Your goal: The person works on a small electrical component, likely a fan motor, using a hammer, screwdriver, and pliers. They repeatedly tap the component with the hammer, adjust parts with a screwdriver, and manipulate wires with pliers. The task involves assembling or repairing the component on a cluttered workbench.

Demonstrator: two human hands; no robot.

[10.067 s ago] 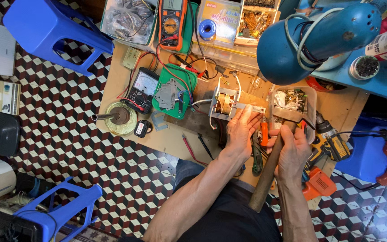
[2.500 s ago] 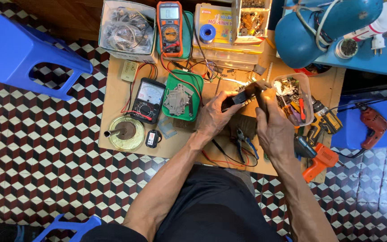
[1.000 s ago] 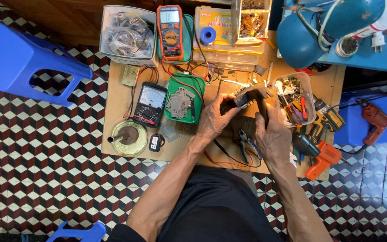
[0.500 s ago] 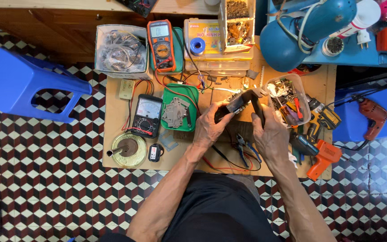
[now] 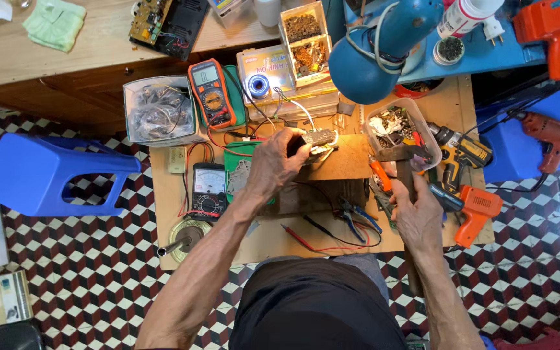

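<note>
Head view, near to far: my right hand (image 5: 417, 217) closed around the wooden handle of a hammer (image 5: 402, 162), its head lying beside the clear parts tray (image 5: 422, 123); pliers (image 5: 356, 215) and red probe leads (image 5: 319, 241) on the low wooden table (image 5: 273, 243). My left hand (image 5: 273, 165) grips a small dark block (image 5: 315, 139) over a brown board (image 5: 341, 162). Step judged: steadying the piece; striking calls for firm seating.

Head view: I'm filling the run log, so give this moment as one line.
left hand: grip on small dark component | right hand: grip on hammer handle | surface: wooden board | nearby: pliers
</note>
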